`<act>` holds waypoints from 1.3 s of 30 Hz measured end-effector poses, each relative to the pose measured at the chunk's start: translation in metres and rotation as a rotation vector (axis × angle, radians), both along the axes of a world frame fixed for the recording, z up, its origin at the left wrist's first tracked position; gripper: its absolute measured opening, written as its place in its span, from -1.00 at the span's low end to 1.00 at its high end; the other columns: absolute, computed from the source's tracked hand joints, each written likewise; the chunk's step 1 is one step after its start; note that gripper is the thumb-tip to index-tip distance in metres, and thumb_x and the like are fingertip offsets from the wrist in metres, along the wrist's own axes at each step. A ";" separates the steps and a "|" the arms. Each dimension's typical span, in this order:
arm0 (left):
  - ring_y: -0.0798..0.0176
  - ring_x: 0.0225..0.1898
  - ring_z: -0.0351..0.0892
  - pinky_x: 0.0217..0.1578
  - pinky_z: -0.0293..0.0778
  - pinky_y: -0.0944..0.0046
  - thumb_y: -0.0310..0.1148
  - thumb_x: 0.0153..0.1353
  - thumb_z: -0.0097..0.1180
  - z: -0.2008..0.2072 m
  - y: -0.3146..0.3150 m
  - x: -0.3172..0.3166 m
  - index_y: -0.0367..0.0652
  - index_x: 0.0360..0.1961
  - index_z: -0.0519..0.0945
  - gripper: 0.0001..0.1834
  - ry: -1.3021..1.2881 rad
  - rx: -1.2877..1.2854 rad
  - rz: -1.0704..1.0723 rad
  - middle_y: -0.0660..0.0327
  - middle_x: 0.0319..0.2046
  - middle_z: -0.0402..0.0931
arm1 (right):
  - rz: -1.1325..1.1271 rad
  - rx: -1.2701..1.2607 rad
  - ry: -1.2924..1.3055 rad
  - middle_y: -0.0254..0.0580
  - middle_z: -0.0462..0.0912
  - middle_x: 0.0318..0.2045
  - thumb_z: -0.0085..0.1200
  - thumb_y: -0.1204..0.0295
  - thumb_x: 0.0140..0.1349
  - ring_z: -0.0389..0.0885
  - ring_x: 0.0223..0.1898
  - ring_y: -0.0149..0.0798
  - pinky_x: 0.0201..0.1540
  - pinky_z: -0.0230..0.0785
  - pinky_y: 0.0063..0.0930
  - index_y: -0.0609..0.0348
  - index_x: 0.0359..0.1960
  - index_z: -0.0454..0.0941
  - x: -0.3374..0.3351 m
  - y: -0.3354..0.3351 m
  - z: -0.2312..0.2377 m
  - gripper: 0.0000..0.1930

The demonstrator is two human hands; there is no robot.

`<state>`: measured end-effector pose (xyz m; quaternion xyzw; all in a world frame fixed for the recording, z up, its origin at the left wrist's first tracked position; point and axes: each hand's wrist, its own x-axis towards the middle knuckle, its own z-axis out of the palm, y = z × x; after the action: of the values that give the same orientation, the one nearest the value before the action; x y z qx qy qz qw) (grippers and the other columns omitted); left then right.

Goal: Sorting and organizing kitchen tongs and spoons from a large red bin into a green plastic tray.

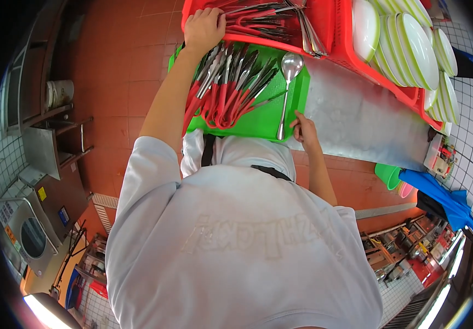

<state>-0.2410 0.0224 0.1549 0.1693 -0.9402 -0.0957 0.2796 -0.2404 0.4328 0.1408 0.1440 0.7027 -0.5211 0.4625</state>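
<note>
A green tray lies before me at the near end of the metal table. Many red-handled tongs are spread over its left and middle, and a large metal serving spoon rests along its right side. Just beyond stands a red basket containing more red-handled tongs and several metal utensils. My left hand is closed over the basket's near left corner; its fingertips are hidden. Beside the tray's near right edge, my right hand holds nothing, with the index finger stretched out and the others loosely bent.
Right of the utensil basket, a red crate holds several white plates with green rims, standing on edge. The metal tabletop runs toward the tiled wall on the right. Green tubs sit below, near blue cloth.
</note>
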 end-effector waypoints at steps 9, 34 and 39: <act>0.04 -0.38 0.61 -0.33 0.48 0.04 -0.32 0.18 -0.03 0.014 -0.004 0.001 -0.21 -0.44 0.53 -0.81 -0.141 -0.017 0.025 0.08 -0.45 0.59 | 0.019 0.015 0.049 -0.30 0.28 -0.90 -0.06 0.04 0.29 0.11 -0.92 -0.43 -0.84 -0.13 -0.54 0.25 -0.60 0.49 0.003 -0.002 -0.003 -0.50; 0.25 -0.51 0.59 -0.53 0.56 0.34 -0.29 0.38 -0.09 0.127 0.127 0.170 -0.39 -0.11 0.45 -0.69 0.481 1.606 0.109 0.05 -0.24 0.53 | 0.671 -0.464 0.101 -0.28 0.55 -0.52 -0.10 0.09 0.34 0.36 -0.70 -0.53 -0.65 0.17 -0.61 0.16 0.10 0.42 0.046 -0.086 0.140 -0.54; 0.25 -0.37 0.59 -0.34 0.54 0.31 -0.40 0.35 -0.05 0.134 0.177 0.175 -0.34 -0.04 0.41 -0.75 0.329 1.682 -0.133 0.06 -0.23 0.52 | 0.355 -0.591 0.047 -0.34 0.49 -0.54 -0.12 0.07 0.36 0.25 -0.73 -0.58 -0.69 0.05 -0.67 0.15 0.19 0.28 0.059 -0.082 0.158 -0.49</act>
<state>-0.0665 0.1992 0.2885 0.2487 -0.5124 -0.8002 0.1876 -0.1814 0.3504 0.2991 -0.1326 0.5460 -0.6166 0.5515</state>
